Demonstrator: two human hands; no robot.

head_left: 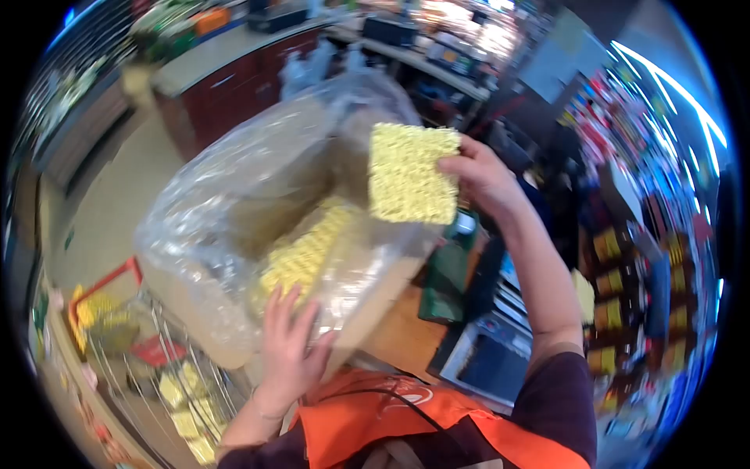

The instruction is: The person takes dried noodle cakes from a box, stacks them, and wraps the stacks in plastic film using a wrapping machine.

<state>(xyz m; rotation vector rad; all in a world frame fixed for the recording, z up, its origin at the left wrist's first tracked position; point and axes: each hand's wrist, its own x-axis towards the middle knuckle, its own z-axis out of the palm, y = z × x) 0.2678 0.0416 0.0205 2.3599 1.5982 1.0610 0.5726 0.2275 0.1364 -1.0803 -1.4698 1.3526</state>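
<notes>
My right hand (484,176) pinches a square yellow dried noodle cake (410,173) by its right edge, thumb on the face, raised over the right side of a large cardboard box (391,297). A clear plastic liner bag (203,211) fills the box and spills over its rim. Inside lie more yellow noodle cakes (301,250), standing in a row. With fingers spread, my left hand (289,336) rests at the near side of the liner, its fingertips at the lower end of that row. Whether they touch the cakes or only the plastic, I cannot tell.
At lower left stands a wire shopping cart (156,352) with a red handle and yellow noodle cakes inside. A green bottle (445,277) and a dark-screened device (488,367) sit right of the box. Shelves of jars (613,313) line the right. Behind runs a counter (226,59).
</notes>
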